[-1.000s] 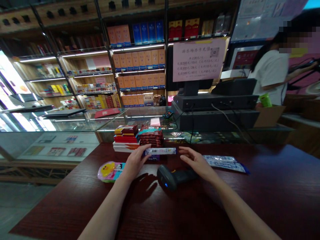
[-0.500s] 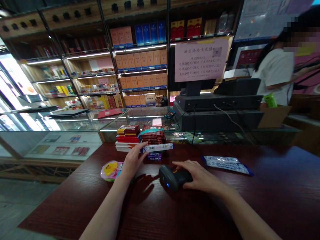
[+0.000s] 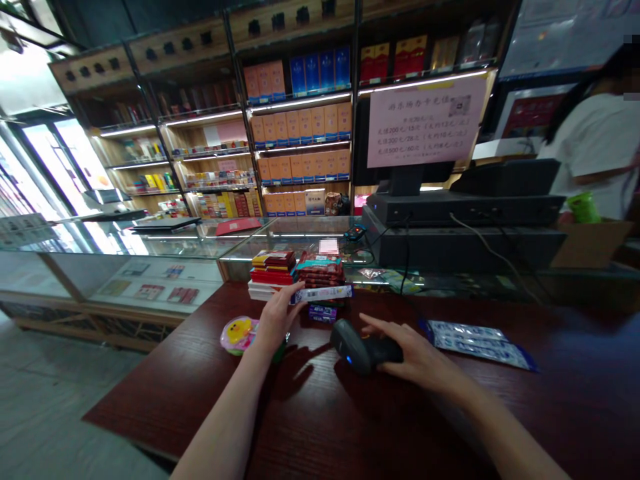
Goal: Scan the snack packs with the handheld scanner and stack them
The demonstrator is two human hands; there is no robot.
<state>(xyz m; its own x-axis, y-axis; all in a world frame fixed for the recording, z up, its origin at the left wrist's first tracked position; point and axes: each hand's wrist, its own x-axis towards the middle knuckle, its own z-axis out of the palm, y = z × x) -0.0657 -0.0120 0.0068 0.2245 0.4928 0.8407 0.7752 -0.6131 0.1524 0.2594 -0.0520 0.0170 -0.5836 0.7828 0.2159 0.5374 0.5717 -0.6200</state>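
My left hand (image 3: 275, 323) is closed on one end of a slim blue-and-white stick packet (image 3: 324, 294), pinched between thumb and fingers above the counter. A dark barcode scanner (image 3: 354, 347) with a glowing blue light has its handle in my right hand (image 3: 417, 353), its head pointing left. Behind the packet stand a pile of red-brown snack packs (image 3: 320, 268) and small purple boxes (image 3: 323, 313). Beside my left wrist lies a pink toy pack (image 3: 237, 335) with a yellow duck, partly hidden. More blue-and-white stick packets (image 3: 477, 341) lie flat to the right.
Red and white boxes (image 3: 273, 275) are stacked at the wooden counter's (image 3: 310, 427) far edge. A monitor with a pink sign (image 3: 425, 127) stands on a cash register (image 3: 465, 233) beyond. A person in a white shirt (image 3: 595, 147) is at right. Glass cases and shelves fill the back.
The view has turned slightly left, so everything sits further right. Both hands keep their holds, the packet and scanner staying close to where they were over the counter.
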